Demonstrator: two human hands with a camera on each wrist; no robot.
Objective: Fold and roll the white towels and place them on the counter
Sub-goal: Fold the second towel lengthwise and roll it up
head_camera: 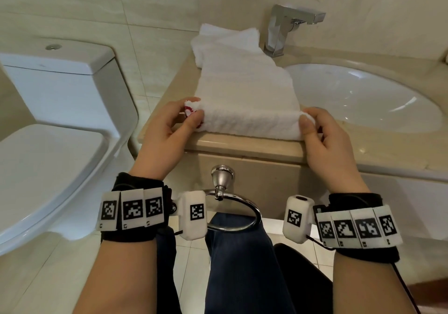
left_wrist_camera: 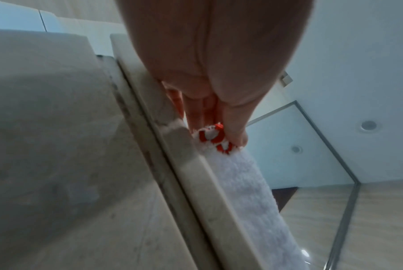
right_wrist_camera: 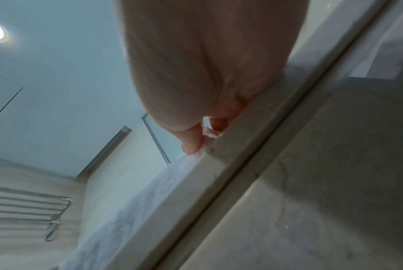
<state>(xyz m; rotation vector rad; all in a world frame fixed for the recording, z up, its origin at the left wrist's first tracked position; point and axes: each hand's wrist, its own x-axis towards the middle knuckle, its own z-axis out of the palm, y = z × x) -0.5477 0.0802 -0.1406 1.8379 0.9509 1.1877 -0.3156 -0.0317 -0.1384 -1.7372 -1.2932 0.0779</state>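
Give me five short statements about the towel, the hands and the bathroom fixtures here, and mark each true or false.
1. Both hands pinch the rolled near end of the towel. True: the left hand and the right hand each hold one end.
2. The towel hangs from the towel ring. False: it lies on the counter; the ring holds nothing.
3. Red marking shows at the left hand's end of the roll. True.
4. The faucet stands left of the toilet. False: it stands to its right, behind the sink.
5. The towel is fully rolled. False: most of it lies flat.
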